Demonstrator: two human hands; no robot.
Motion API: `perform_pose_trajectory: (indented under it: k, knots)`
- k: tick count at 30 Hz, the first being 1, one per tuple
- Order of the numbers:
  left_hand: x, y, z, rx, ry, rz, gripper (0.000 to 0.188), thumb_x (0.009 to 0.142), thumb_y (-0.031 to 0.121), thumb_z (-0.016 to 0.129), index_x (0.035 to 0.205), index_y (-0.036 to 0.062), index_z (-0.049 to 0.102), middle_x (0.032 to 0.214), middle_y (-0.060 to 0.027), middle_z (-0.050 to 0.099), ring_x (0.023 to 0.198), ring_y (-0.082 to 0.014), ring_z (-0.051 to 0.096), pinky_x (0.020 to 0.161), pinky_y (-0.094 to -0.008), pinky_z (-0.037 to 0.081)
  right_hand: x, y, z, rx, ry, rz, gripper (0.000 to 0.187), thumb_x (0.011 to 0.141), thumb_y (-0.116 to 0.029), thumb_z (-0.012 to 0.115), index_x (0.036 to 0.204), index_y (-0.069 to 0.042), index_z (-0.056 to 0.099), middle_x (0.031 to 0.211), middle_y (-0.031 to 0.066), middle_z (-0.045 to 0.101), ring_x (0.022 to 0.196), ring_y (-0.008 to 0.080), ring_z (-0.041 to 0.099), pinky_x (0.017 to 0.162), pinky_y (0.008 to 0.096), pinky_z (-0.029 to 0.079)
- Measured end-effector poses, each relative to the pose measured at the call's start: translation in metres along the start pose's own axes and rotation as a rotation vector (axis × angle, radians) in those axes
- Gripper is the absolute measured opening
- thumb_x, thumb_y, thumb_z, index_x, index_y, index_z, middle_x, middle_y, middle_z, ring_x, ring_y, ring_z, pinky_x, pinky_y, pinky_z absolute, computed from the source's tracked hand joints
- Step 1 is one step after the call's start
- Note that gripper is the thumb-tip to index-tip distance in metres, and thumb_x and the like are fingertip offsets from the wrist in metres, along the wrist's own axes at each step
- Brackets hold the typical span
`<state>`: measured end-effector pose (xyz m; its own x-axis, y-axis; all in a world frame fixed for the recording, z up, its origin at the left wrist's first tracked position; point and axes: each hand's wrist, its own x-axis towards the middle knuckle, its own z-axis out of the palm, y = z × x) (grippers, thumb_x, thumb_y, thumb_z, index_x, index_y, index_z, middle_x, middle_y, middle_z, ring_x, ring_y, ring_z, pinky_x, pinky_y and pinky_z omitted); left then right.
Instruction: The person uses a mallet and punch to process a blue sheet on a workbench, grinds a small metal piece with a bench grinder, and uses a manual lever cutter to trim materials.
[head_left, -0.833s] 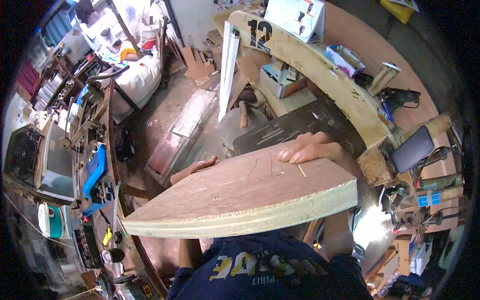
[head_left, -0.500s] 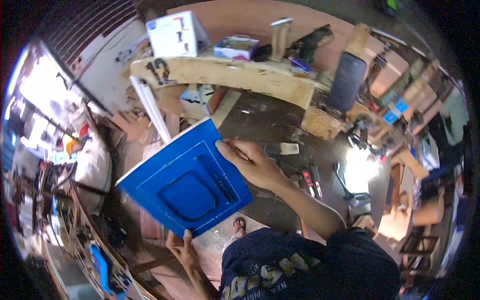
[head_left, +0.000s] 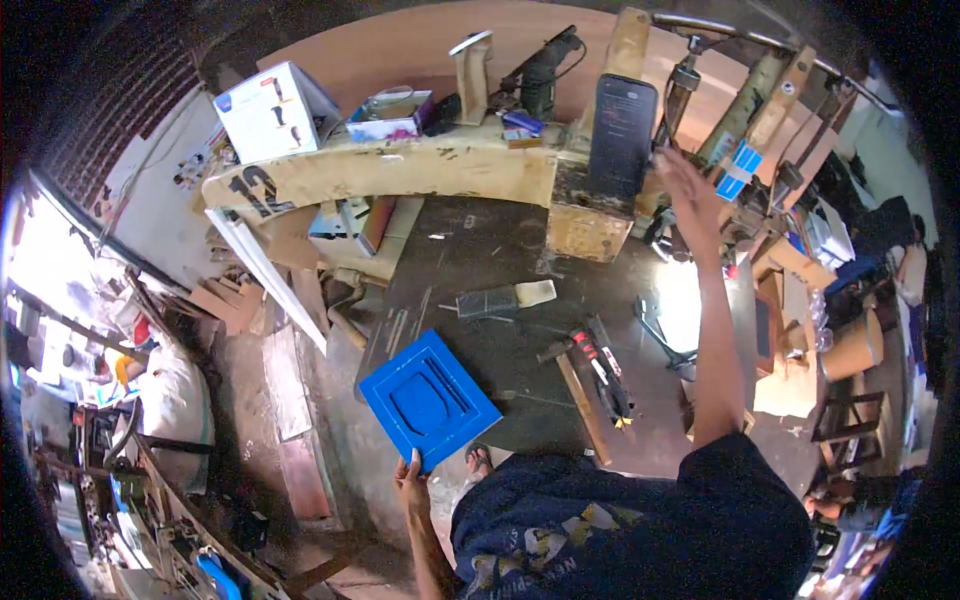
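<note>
A square blue panel (head_left: 480, 405) hangs over the dark workbench's near left edge. Its face carries a raised frame, a cut rounded outline and a narrow slot. My left hand (head_left: 411, 482) pinches it by the near corner. My right arm reaches far forward, and my right hand (head_left: 688, 190) is beside a dark phone (head_left: 622, 135) that stands upright on a wooden block (head_left: 590, 228). The fingers of that hand are stretched out and hold nothing visible; whether they touch the phone's edge is unclear.
A hammer (head_left: 580, 400) and a red-and-black cutter (head_left: 600, 365) lie on the dark workbench (head_left: 470, 240). Farther off, a wooden ledge (head_left: 390, 170) bears a white box (head_left: 275, 115) and a small open carton (head_left: 390, 115). A white strip (head_left: 265, 275) leans at left.
My right hand has let go of the blue panel and moved forward and right to the phone. The panel, in my left hand alone, is lower and farther from the camera. The view has shifted right.
</note>
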<state>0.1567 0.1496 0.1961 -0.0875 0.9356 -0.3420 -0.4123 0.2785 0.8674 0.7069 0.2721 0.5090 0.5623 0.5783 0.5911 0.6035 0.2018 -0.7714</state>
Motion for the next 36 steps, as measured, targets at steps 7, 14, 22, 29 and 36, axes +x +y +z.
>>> perform_pose_trajectory:
  k: [7, 14, 22, 29, 36]
  knots:
    - [0.020, -0.032, -0.022, -0.270, -0.013, -0.047, 0.041, 0.097, 0.035, 0.060, 0.127, 0.0073, 0.057, 0.110, -0.0044, 0.067, 0.092, -0.0158, 0.064, 0.080, -0.0339, 0.054, 0.032, 0.014, 0.002, -0.177, -0.226, 0.054, 0.046, 0.090, -0.032, 0.072, 0.122, 0.002, 0.065, 0.089, 0.0073, 0.072, 0.082, 0.0128, 0.068, 0.077, 0.0264, 0.052]
    - [0.007, -0.022, 0.035, -0.611, 0.039, -0.115, 0.059, 0.098, 0.048, 0.053, 0.140, 0.0066, 0.045, 0.139, -0.0118, 0.052, 0.124, -0.0270, 0.051, 0.105, -0.0430, 0.044, 0.038, 0.033, -0.004, -0.238, -0.191, 0.050, 0.064, 0.080, -0.056, 0.073, 0.112, -0.001, 0.071, 0.089, 0.0118, 0.074, 0.085, 0.0177, 0.069, 0.083, 0.0336, 0.053]
    - [0.005, 0.028, 0.009, -0.302, 0.196, 0.057, 0.063, 0.099, 0.049, 0.050, 0.136, -0.0021, 0.047, 0.135, -0.0134, 0.055, 0.117, -0.0249, 0.055, 0.101, -0.0427, 0.046, -0.001, -0.028, 0.001, -0.113, 0.002, 0.015, 0.070, 0.069, -0.041, 0.088, 0.120, 0.000, 0.064, 0.094, 0.0114, 0.072, 0.083, 0.0166, 0.068, 0.078, 0.0309, 0.055]
    - [-0.047, 0.145, 0.051, -0.272, 0.224, 0.350, 0.059, 0.102, 0.047, 0.043, 0.136, -0.0016, 0.049, 0.129, -0.0146, 0.058, 0.117, -0.0260, 0.056, 0.103, -0.0412, 0.042, -0.095, -0.082, 0.042, 0.081, -0.319, -0.040, 0.033, 0.093, -0.029, 0.067, 0.115, -0.005, 0.066, 0.095, 0.0078, 0.070, 0.086, 0.0136, 0.065, 0.078, 0.0283, 0.051]
    - [-0.026, 0.237, 0.026, -0.235, 0.215, 0.581, 0.049, 0.102, 0.025, 0.041, 0.145, 0.0040, 0.044, 0.145, -0.0170, 0.048, 0.132, -0.0265, 0.047, 0.114, -0.0415, 0.033, -0.153, -0.133, 0.115, 0.848, -1.633, 0.799, 0.073, 0.096, -0.066, 0.041, 0.132, -0.004, 0.054, 0.113, 0.0050, 0.064, 0.103, 0.0133, 0.060, 0.085, 0.0316, 0.050]
